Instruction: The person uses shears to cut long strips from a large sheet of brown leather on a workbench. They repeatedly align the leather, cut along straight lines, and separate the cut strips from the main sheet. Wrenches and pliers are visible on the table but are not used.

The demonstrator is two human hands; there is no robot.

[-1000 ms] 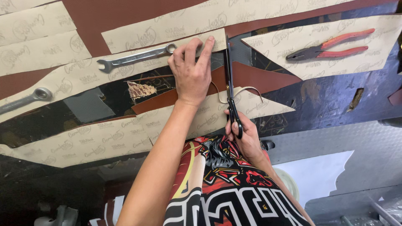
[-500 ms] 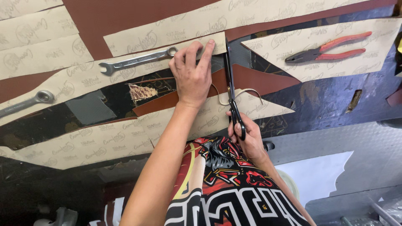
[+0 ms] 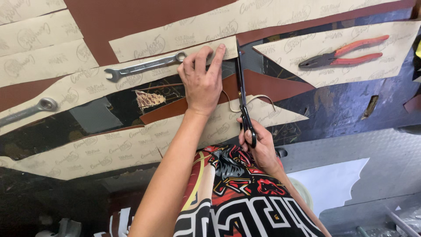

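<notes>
Right hand (image 3: 258,145) grips scissors (image 3: 242,92), blades pointing far. Left hand (image 3: 202,83), fingers spread, presses paper strip (image 3: 144,85) flat, just left of the blades.

Two wrenches (image 3: 147,66) (image 3: 28,110), one pair of scissors (image 3: 242,94), one pair of pliers (image 3: 344,53).

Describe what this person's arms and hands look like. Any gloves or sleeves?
No gloves: the left hand and right hand are bare, with bare forearms and no visible sleeves, rings or watch. Below them is a garment printed in black, red, white and yellow.
</notes>
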